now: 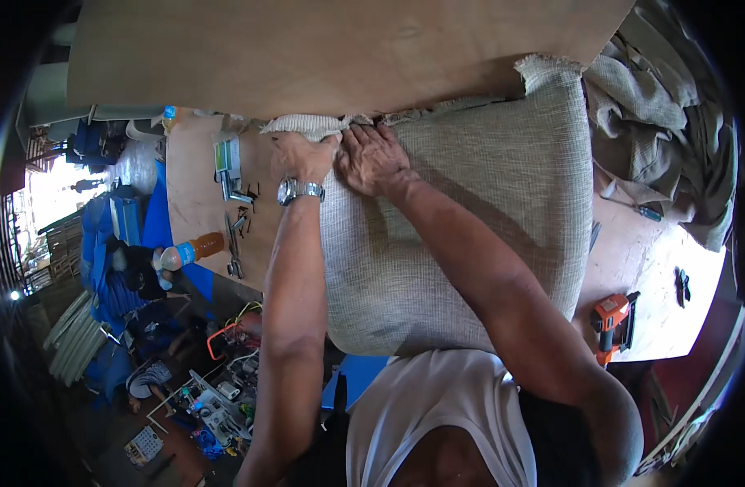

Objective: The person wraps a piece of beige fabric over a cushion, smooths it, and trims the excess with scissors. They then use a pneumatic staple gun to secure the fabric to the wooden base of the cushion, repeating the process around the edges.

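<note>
Grey-beige woven fabric (pixel 470 243) covers a broad padded piece with rounded near corners, lying in front of my body. At its far left corner my left hand (pixel 303 158), wearing a metal wristwatch (pixel 299 191), is closed on the fabric's folded edge. Right beside it, my right hand (pixel 372 158) lies flat on the cover, its fingers stretched toward the far edge. The frayed fabric edge runs along the far side and rises into a loose flap at the far right corner. My fingertips are partly hidden by the folds.
A large brown board (pixel 307 49) spans the far side. On the table's left are a drink bottle (pixel 192 250), scissors (pixel 235 266) and a small box (pixel 226 158). Right are an orange staple gun (pixel 612 321), a screwdriver (pixel 648 213) and heaped fabric (pixel 648 114). People work lower left.
</note>
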Demonstrator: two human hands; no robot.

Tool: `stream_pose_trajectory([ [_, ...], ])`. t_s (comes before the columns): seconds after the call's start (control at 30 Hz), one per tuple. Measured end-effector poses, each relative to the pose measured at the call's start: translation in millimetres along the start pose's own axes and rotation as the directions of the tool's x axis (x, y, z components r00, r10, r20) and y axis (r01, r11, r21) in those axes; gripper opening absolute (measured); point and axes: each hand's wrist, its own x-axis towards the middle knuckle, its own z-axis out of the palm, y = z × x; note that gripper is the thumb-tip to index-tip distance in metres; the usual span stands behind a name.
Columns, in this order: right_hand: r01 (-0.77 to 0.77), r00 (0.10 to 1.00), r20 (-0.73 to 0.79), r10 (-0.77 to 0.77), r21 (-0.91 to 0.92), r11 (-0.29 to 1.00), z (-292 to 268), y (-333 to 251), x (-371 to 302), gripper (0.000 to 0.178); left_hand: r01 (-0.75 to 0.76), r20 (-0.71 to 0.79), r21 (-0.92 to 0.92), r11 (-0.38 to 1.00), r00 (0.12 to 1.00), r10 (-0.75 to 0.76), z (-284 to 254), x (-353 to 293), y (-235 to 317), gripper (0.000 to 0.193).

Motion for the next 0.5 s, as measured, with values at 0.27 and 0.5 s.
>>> stream_pose_trajectory([
  [0.27, 0.109, 0.992, -0.081, -0.098, 0.161, 0.981, -3, 19, 0, 0.069, 0.139, 0.137, 0.017, 0.990, 0.981, -0.140, -1, 4, 10, 0.076],
  [0.5, -0.124, 0.991, 0.071, 0.112, 0.202, 0.972, -56, 2, -115, 0.052, 0.098, 0.244, -0.117, 0.988, 0.967, -0.067, 9, 16, -11, 0.088],
])
